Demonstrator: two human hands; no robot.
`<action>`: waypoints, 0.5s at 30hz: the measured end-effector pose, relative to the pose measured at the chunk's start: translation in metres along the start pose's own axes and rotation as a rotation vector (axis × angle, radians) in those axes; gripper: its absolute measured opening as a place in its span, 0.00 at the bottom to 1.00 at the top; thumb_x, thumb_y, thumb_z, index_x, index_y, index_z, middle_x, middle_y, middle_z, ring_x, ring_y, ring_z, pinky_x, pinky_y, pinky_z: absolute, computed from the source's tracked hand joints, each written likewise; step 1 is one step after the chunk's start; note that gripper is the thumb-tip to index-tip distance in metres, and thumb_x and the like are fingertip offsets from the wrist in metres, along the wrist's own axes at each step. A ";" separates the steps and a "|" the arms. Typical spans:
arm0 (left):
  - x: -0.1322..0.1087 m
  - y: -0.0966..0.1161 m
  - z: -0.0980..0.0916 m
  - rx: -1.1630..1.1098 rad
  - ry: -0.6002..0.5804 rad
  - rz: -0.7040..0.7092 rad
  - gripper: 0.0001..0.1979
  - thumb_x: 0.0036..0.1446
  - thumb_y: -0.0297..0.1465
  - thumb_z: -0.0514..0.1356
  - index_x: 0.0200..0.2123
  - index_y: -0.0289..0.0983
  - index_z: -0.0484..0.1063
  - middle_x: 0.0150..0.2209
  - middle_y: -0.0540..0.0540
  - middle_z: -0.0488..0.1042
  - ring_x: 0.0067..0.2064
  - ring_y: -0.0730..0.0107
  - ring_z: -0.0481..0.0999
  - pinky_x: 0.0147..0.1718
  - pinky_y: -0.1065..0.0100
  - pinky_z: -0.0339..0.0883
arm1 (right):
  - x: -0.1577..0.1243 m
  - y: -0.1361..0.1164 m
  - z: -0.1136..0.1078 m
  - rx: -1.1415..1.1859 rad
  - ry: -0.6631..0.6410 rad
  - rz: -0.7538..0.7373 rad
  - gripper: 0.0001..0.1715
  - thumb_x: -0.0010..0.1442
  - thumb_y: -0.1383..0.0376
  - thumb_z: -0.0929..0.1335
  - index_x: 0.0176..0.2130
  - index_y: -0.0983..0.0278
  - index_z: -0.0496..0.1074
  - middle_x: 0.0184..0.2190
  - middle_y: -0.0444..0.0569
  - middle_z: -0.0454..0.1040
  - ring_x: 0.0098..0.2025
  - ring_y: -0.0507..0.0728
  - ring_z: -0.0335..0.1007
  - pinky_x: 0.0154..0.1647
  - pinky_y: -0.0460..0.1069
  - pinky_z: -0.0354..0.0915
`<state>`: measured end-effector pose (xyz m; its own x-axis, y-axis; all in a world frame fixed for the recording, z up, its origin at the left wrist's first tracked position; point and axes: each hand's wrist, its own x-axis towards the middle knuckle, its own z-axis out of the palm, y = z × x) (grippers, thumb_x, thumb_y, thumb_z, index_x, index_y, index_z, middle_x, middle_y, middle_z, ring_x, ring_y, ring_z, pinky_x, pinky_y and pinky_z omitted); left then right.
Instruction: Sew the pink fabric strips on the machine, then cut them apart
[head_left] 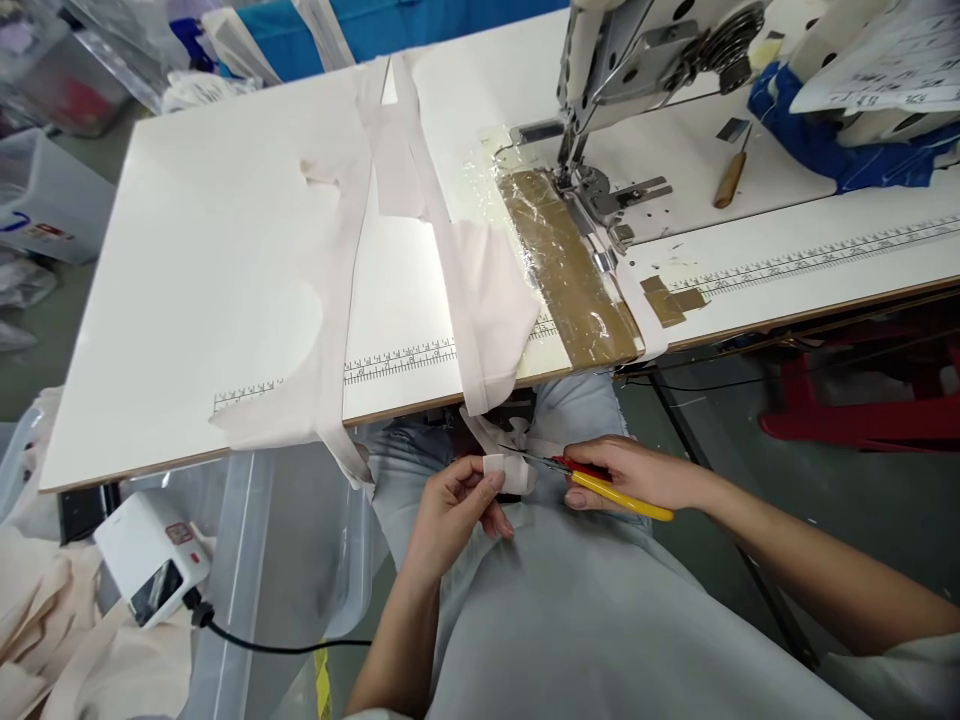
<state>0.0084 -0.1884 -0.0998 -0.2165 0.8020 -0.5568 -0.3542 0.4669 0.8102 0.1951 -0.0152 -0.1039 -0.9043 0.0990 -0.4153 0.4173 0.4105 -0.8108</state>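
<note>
Over my lap, just below the table edge, my left hand (461,505) pinches the end of a pale pink fabric strip (514,473) between thumb and fingers. My right hand (619,475) is closed round a pair of scissors (619,495) with red and yellow handles. Their blades point left and lie at the strip, close to my left fingertips; I cannot tell whether they are cutting. More pale pink fabric (487,310) lies on the white table and hangs over its front edge above my hands. Another long piece (330,330) drapes farther left.
A sewing machine (592,180) stands at the back right, a strip of fabric at its foot. A wooden-handled awl (731,180) lies beside it. At lower left are a clear plastic bin (244,560) and a white device (154,560) with a black cable. A red stool (847,405) is at right.
</note>
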 end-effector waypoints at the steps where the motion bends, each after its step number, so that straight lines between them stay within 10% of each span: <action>1: -0.001 0.000 0.000 -0.033 -0.003 -0.010 0.22 0.50 0.51 0.67 0.33 0.37 0.76 0.16 0.49 0.74 0.17 0.68 0.72 0.19 0.71 0.64 | 0.002 0.000 -0.002 0.001 -0.026 -0.006 0.27 0.62 0.43 0.63 0.27 0.60 0.53 0.22 0.38 0.53 0.25 0.50 0.48 0.24 0.46 0.48; 15: 0.003 -0.001 0.000 -0.142 0.061 -0.043 0.25 0.44 0.51 0.71 0.31 0.35 0.74 0.27 0.45 0.81 0.28 0.62 0.82 0.28 0.68 0.74 | 0.009 -0.008 -0.005 -0.220 -0.052 0.056 0.29 0.59 0.42 0.64 0.25 0.60 0.53 0.20 0.39 0.55 0.23 0.51 0.49 0.24 0.47 0.46</action>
<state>0.0082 -0.1870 -0.1025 -0.2518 0.7558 -0.6044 -0.4886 0.4399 0.7535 0.1832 -0.0134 -0.0988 -0.8721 0.0824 -0.4824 0.4317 0.5937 -0.6791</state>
